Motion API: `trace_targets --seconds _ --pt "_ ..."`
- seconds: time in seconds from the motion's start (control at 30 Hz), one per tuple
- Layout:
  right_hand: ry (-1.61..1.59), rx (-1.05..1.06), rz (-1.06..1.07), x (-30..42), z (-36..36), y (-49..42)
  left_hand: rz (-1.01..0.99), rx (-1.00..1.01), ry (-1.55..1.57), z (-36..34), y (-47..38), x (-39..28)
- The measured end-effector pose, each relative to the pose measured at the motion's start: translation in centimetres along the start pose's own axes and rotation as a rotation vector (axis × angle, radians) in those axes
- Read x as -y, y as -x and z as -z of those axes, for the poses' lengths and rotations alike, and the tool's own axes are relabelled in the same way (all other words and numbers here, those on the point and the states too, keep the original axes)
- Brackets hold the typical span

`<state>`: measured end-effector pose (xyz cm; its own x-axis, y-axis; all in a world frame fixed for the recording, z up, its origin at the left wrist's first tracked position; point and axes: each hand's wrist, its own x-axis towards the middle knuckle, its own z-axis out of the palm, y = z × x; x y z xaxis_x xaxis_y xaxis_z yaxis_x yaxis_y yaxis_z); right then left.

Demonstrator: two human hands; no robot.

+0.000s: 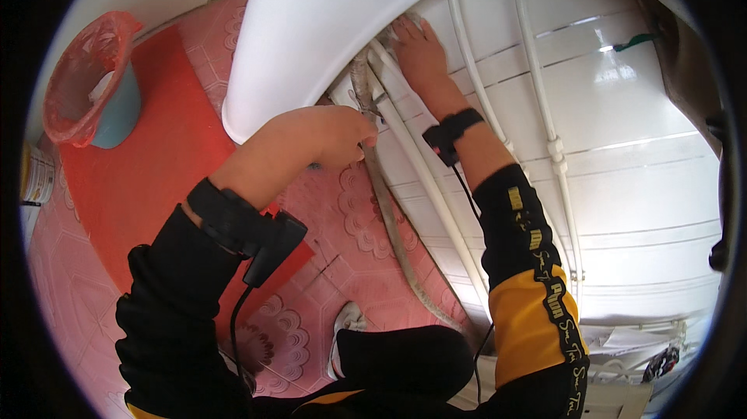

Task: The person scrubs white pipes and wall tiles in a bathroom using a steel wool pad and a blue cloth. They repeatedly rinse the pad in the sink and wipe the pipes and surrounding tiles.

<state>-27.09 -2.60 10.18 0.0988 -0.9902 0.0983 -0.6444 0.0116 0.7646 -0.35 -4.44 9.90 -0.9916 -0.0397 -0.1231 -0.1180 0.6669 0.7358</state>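
Observation:
My left hand (341, 134) is beside the white ceramic pedestal fixture (315, 28), its fingers curled at a dirty grey drain hose (382, 203). The back of the hand hides the palm, so a firm hold is not visible. Higher up, my right hand (421, 51) reaches behind the fixture with its palm towards the white tiled wall (496, 80). A greyish, crumpled-looking material (414, 17) shows at its fingertips; what lies under the palm is hidden. A thick white pipe (417, 156) slants along the wall between my forearms.
Thin white pipes (467, 45) run up the wall to the right. At left, a blue bin (119, 112) with a red liner stands on a red mat (163, 133). Pink patterned tiles (344, 279) cover the floor. A white rack (630, 325) is at lower right.

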Motion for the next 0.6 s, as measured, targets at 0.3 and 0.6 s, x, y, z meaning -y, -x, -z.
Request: trace_targets --seconds 0.3,0.6 --pt "-0.029 0.103 0.06 0.9 -0.3 -1.0 -0.183 -0.061 0.065 -1.2 -0.4 2.2" --pt "-0.091 0.06 0.013 1.5 -1.5 -4.3 0.039 -0.023 0.027 -1.3 0.6 2.5"
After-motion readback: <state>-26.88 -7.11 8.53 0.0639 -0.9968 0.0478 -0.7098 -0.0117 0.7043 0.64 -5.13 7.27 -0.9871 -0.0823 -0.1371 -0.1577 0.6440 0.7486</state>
